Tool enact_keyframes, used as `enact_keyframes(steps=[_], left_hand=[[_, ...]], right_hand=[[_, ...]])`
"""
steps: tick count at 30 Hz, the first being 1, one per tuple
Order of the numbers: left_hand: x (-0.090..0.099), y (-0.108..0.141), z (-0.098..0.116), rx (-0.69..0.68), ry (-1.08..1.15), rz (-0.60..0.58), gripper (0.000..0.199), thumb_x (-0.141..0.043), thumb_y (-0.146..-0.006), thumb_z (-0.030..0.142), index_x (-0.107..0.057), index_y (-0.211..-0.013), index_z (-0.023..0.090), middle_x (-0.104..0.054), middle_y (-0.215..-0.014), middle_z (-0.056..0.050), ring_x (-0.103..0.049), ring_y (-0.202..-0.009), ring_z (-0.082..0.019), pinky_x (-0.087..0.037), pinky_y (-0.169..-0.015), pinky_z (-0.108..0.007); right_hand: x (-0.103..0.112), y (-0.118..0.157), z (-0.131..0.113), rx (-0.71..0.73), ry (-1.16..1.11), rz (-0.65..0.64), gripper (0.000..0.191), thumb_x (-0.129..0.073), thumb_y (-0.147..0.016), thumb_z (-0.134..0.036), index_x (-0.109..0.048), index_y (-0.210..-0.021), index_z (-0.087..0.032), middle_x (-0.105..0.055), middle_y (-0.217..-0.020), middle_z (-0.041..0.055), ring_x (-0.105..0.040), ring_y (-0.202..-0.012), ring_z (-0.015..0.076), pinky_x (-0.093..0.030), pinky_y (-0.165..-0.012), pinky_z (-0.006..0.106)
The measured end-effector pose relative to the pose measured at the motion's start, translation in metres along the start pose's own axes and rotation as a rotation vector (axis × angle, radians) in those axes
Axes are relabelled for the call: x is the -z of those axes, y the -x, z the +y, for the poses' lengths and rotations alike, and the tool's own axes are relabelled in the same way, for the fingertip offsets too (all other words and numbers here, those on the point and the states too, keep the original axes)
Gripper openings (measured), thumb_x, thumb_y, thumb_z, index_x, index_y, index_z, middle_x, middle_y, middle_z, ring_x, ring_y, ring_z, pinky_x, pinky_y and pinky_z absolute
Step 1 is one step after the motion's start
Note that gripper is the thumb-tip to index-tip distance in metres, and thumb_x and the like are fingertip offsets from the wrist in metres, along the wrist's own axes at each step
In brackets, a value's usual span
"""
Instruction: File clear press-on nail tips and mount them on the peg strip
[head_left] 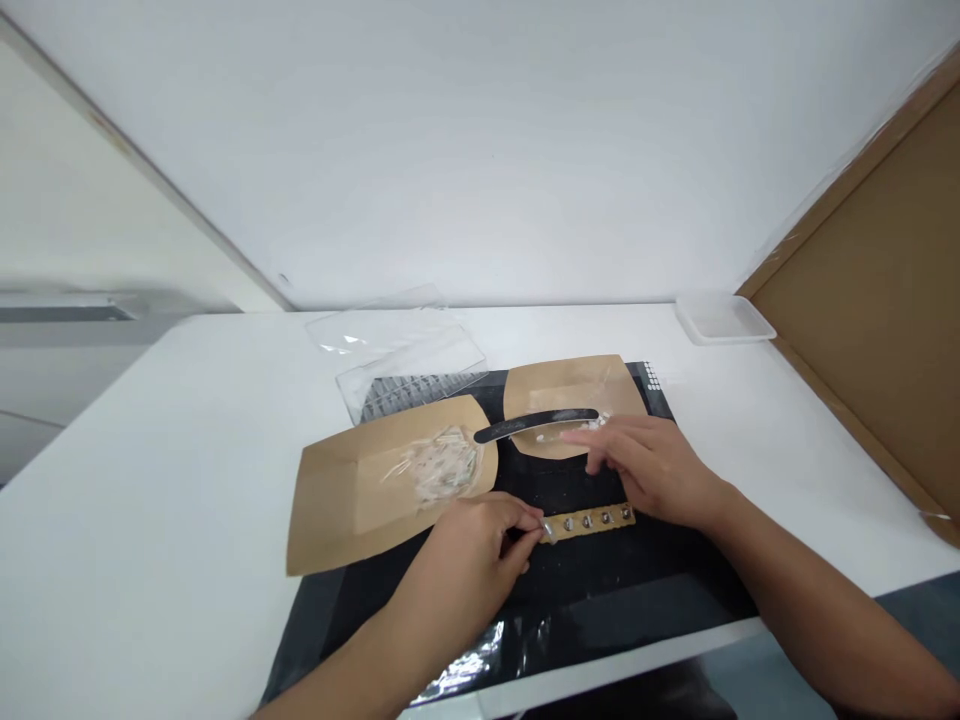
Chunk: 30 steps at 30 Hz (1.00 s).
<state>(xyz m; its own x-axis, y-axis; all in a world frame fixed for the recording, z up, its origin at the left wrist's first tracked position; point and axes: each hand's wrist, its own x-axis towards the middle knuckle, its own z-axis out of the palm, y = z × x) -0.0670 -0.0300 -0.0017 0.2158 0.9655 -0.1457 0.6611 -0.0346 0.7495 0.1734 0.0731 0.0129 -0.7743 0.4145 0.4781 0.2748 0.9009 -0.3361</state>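
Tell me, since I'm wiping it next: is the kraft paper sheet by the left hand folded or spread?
Spread open: the kraft paper sheet lies flat on the black mat, crease lines showing, a white smear on top.

You can read no text, label, brand or number anywhere in view. The tan strip (589, 524) shows only a row of round studs, with no marks you can make out. At one corner of the black mat (600, 590) you have a small cluster of white dots (652, 376), too small to tell whether they form any sign.
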Motion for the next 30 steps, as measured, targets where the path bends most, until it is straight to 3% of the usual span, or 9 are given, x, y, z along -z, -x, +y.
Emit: enact_keyframes(steps=[4,8,11,14,19,22,26,28,30], left_hand=[[0.000,0.002,-0.001,0.015,-0.015,-0.032,0.026,-0.057,-0.095,0.024,-0.080,-0.084,0.022,-0.082,-0.103,-0.003,-0.073,-0.066,-0.016,-0.059,-0.075,-0.030],[-0.001,0.002,0.001,0.031,-0.016,-0.050,0.029,-0.054,-0.097,0.029,-0.078,-0.085,0.020,-0.081,-0.110,-0.006,-0.072,-0.058,-0.014,-0.059,-0.072,-0.030],[0.001,0.003,0.003,0.060,-0.012,-0.052,0.030,-0.052,-0.098,0.033,-0.076,-0.087,0.018,-0.080,-0.113,-0.007,-0.070,-0.051,-0.012,-0.059,-0.070,-0.029],[0.006,0.012,0.010,0.093,-0.053,-0.038,0.034,-0.047,-0.101,0.037,-0.075,-0.093,0.019,-0.081,-0.092,-0.006,-0.073,-0.056,-0.017,-0.055,-0.064,-0.029],[0.013,0.048,0.012,0.226,-0.078,0.060,0.036,-0.043,-0.102,0.046,-0.069,-0.097,0.022,-0.071,-0.062,-0.001,-0.072,-0.054,-0.021,-0.051,-0.057,-0.028],[0.027,0.067,0.000,0.312,-0.144,0.199,0.038,-0.041,-0.102,0.047,-0.068,-0.097,0.021,-0.079,-0.082,-0.004,-0.071,-0.054,-0.019,-0.052,-0.058,-0.030],[0.064,0.064,-0.023,0.368,-0.614,0.500,0.041,-0.038,-0.104,0.044,-0.071,-0.108,0.020,-0.080,-0.100,-0.010,-0.075,-0.086,-0.028,-0.054,-0.075,-0.035],[0.081,0.052,-0.033,0.341,-0.745,0.480,0.040,-0.040,-0.106,0.039,-0.072,-0.115,0.018,-0.077,-0.114,-0.013,-0.072,-0.108,-0.031,-0.054,-0.088,-0.037],[0.091,0.037,-0.041,0.344,-0.764,0.423,0.031,-0.049,-0.104,0.033,-0.075,-0.109,0.018,-0.076,-0.113,-0.014,-0.071,-0.111,-0.030,-0.054,-0.094,-0.038]], right_hand=[[0.000,0.004,0.012,-0.175,0.022,0.113,0.073,-0.038,-0.090,0.003,-0.039,-0.155,-0.029,-0.071,-0.116,0.0042,-0.063,-0.081,0.0165,-0.055,-0.077,0.034],[-0.002,0.005,0.021,-0.179,0.029,0.205,0.071,-0.041,-0.093,-0.002,-0.033,-0.158,-0.028,-0.067,-0.126,0.0080,-0.067,-0.102,0.0237,-0.051,-0.099,0.049],[-0.002,0.004,0.026,-0.179,0.039,0.230,0.065,-0.044,-0.095,-0.007,-0.034,-0.157,-0.027,-0.068,-0.126,0.0084,-0.068,-0.107,0.0259,-0.046,-0.103,0.052],[-0.003,0.004,0.030,-0.195,0.053,0.253,0.059,-0.049,-0.098,-0.014,-0.037,-0.154,-0.026,-0.069,-0.124,0.0088,-0.069,-0.107,0.0265,-0.046,-0.103,0.051],[-0.003,0.006,0.035,-0.185,0.083,0.299,0.058,-0.053,-0.098,-0.019,-0.037,-0.154,-0.025,-0.070,-0.122,0.0087,-0.069,-0.109,0.0273,-0.045,-0.104,0.051],[-0.003,0.006,0.035,-0.182,0.081,0.290,0.055,-0.053,-0.098,-0.019,-0.039,-0.152,-0.025,-0.070,-0.120,0.0086,-0.068,-0.109,0.0277,-0.045,-0.104,0.051],[-0.006,0.007,0.035,-0.167,0.065,0.261,0.054,-0.054,-0.097,-0.019,-0.043,-0.149,-0.025,-0.070,-0.118,0.0082,-0.068,-0.110,0.0282,-0.045,-0.104,0.051],[-0.007,0.007,0.036,-0.153,0.052,0.254,0.053,-0.055,-0.097,-0.019,-0.044,-0.148,-0.025,-0.070,-0.117,0.0079,-0.068,-0.109,0.0282,-0.046,-0.102,0.050],[-0.008,0.008,0.038,-0.141,0.040,0.258,0.052,-0.055,-0.096,-0.020,-0.045,-0.147,-0.025,-0.071,-0.115,0.0076,-0.068,-0.108,0.0281,-0.046,-0.101,0.050]])
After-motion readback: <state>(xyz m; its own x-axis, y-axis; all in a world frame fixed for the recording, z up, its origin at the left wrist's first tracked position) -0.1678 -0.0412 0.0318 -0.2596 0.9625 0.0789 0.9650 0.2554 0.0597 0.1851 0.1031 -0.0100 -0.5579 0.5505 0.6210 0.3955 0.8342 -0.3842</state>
